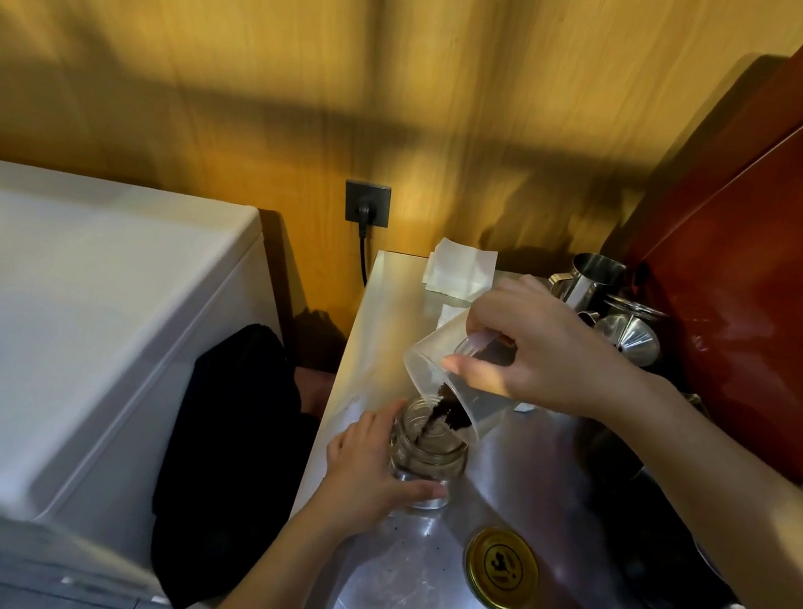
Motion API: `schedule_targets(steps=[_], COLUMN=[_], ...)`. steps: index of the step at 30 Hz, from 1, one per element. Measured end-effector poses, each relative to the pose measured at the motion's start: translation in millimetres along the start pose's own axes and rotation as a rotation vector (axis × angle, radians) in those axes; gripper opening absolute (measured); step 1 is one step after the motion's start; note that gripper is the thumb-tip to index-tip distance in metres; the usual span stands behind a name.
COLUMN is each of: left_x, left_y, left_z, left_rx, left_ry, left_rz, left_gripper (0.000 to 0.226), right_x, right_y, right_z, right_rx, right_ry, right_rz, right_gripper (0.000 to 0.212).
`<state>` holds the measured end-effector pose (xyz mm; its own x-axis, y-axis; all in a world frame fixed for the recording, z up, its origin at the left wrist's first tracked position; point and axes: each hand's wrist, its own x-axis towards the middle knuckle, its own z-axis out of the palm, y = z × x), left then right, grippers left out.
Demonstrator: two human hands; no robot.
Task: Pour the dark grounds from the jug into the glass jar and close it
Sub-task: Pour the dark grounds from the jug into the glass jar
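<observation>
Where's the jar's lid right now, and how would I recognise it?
Start at the steel counter that runs beside the red machine. The lid lies flat on it at the near end, nearer the camera than the glass jar held by the left hand. It is the only gold disc there, with a dark emblem.

I see dark brown-black grounds (442, 416) in a clear, colourless jug (438, 358); glass jar (427, 457) is clear too. Lid (501, 569) near the counter's front edge is gold with a black emblem, not legible. Counter (545, 471) is bare silver steel. Wall (316, 69) is yellow wood grain. Black cloth (226, 459) off the counter's left edge, against a white appliance (63, 316). Red panel (766, 295) at right edge. White paper squares (459, 266) at the back edge.
</observation>
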<state>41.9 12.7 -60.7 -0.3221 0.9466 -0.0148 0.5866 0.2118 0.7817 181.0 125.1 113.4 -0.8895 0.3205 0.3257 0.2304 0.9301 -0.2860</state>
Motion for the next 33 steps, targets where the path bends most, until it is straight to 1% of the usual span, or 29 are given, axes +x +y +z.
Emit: schedule_targets(steps=[5,10,12,16,21,28,33], left_x=[0,0,0,0,-1,0,0], left_y=[-1,-2,-2,-1,-1,-3,-2], left_z=[0,0,0,0,1,2,2], left_rx=[0.016,0.021,0.019,0.018,0.003,0.008,-0.001], left_ry=[-0.001,0.002,0.0,-0.009,0.006,-0.003,-0.008], left_rz=[0.006,0.01,0.013,0.008,0.001,-0.017,-0.018], left_gripper=[0.093,0.093,0.092,0.093,0.093,0.096,0.097], right_x=[1,2,2,3,4,5,3], right_y=[-2,-7,-8,-5,-5,1,3], right_z=[2,7,9,8,11,13,10], right_rx=[-0.003,-0.063,-0.08,-0.078,-0.113,-0.16,-0.134], right_ry=[-0.017,-0.027,-0.046,-0.009,-0.023,0.023,0.028], right_rz=[0.007,-0.13,-0.147,-0.139,-0.189,-0.242,-0.259], right_gripper=[0.03,0.031,0.03,0.031,0.031,0.032,0.032])
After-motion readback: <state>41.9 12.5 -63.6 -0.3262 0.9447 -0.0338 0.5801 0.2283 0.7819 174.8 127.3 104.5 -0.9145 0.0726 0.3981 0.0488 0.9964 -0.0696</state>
